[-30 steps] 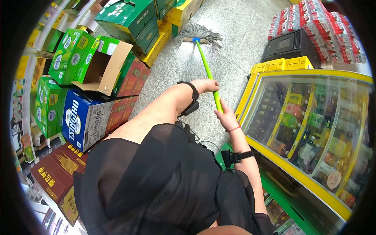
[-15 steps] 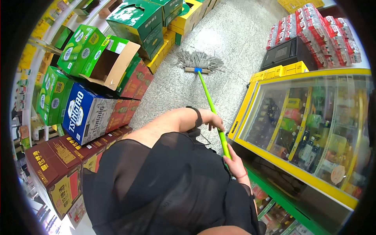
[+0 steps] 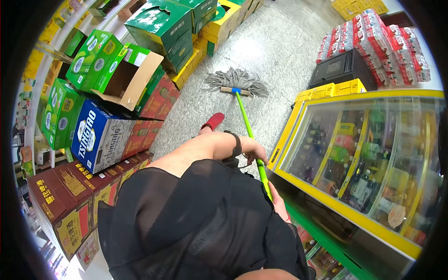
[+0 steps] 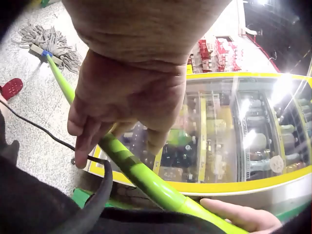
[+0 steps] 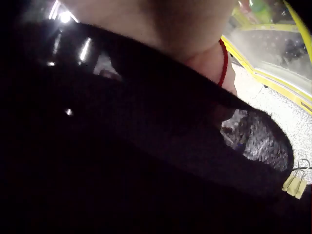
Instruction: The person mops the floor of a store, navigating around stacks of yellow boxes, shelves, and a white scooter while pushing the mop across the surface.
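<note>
A string mop with a long green handle point(image 3: 246, 117) slants across the head view, its grey strands point(image 3: 252, 83) spread on the floor ahead. Wood and a blue joint point(image 3: 236, 91) connect strands and handle. My left hand point(image 3: 254, 151) grips the handle partway up; in the left wrist view its fingers point(image 4: 85, 141) reach around the green tube. Closer to my body, my right hand point(image 3: 278, 201) holds the upper end, the thumb side showing along it point(image 4: 243, 214). Black cloth fills most of the right wrist view, with a red bracelet point(image 5: 224, 63) at the wrist.
On the left stand stacked beer cartons point(image 3: 95, 137), an opened green box point(image 3: 126, 77) and brown cartons point(image 3: 60, 191). A yellow-framed glass cooler point(image 3: 350, 154) lines the right, near my hands. Behind it are red drink packs point(image 3: 373, 42). Grey floor point(image 3: 191, 114) runs between; a red shoe point(image 3: 213, 121) stands there.
The mop head has come back toward my body, strands now fanned on its far side. Both hands have drawn down and closer to me along with the handle. A red shoe has appeared.
</note>
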